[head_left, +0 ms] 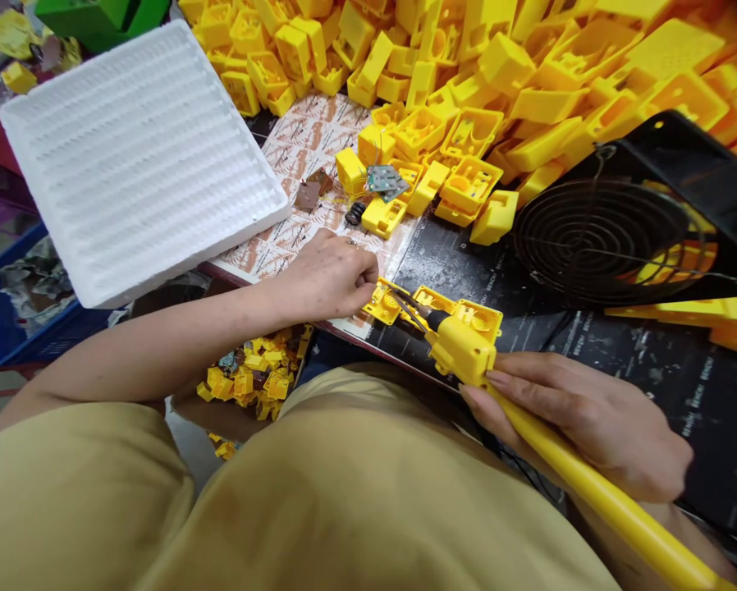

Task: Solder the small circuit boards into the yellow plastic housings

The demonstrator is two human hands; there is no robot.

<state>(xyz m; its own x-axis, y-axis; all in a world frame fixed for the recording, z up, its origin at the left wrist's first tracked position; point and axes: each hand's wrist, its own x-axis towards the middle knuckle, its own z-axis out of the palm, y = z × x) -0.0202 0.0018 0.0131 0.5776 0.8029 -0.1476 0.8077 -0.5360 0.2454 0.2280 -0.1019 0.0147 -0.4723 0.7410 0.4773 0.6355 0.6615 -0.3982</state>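
My right hand (590,419) grips a soldering iron (464,345) with a thick yellow handle, a dark collar and thin metal tips. The tips point left, at a small open yellow plastic case (383,302) near the table's front edge. Beside that case my left hand (331,275) is closed, thumb against curled fingers; what it pinches, if anything, is hidden. Another open yellow case (480,318) lies just behind the iron, in a row with the first. Their inner parts are too small to tell.
Yellow plastic cases (467,49) are heaped at the back. Green circuit boards (386,182) lie on nearer cases. A black fan (596,238) stands right. A white foam tray (147,164) overhangs the left edge, above a blue crate (17,304). Yellow pieces (258,373) fill a container below.
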